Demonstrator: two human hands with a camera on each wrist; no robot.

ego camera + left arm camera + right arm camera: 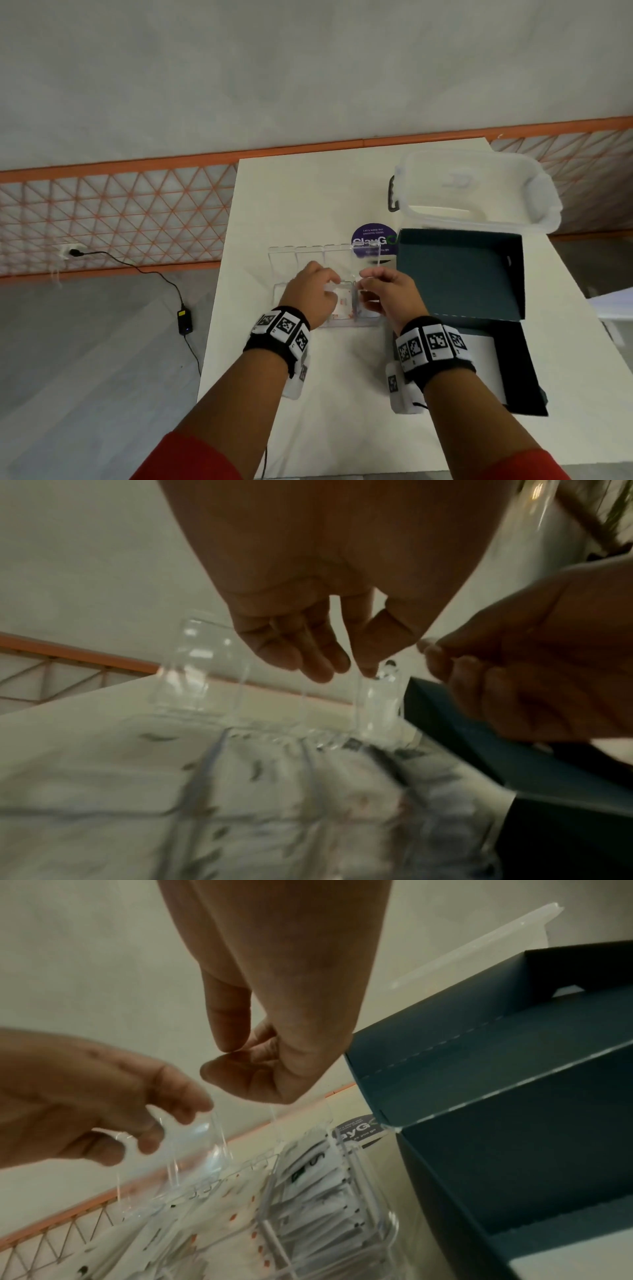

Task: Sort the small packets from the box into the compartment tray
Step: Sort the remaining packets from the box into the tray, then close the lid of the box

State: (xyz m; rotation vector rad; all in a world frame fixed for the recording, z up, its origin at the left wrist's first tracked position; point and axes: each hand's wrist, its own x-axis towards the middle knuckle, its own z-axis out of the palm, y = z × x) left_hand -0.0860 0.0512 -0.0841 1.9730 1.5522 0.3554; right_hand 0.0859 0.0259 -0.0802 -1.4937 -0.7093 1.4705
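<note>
A clear compartment tray (284, 267) with hinged lids lies on the white table, and white packets (342, 301) fill its near compartments (308, 1191). My left hand (334, 279) hovers over the tray's middle, its fingers (161, 1123) curled round a raised clear lid (195, 1134). Just to its right, my right hand (368, 277) holds thumb and forefinger pinched together (219, 1058), and I see nothing between them. Another lid (366, 255) stands upright at the tray's far right. The dark teal box (459, 274) lies open beside the tray, with no packets showing in it.
A clear plastic tub (479, 185) stands at the back right of the table. A purple round sticker (373, 236) lies behind the tray. On the floor to the left runs a cable with a power adapter (185, 320), in front of an orange lattice fence (120, 212).
</note>
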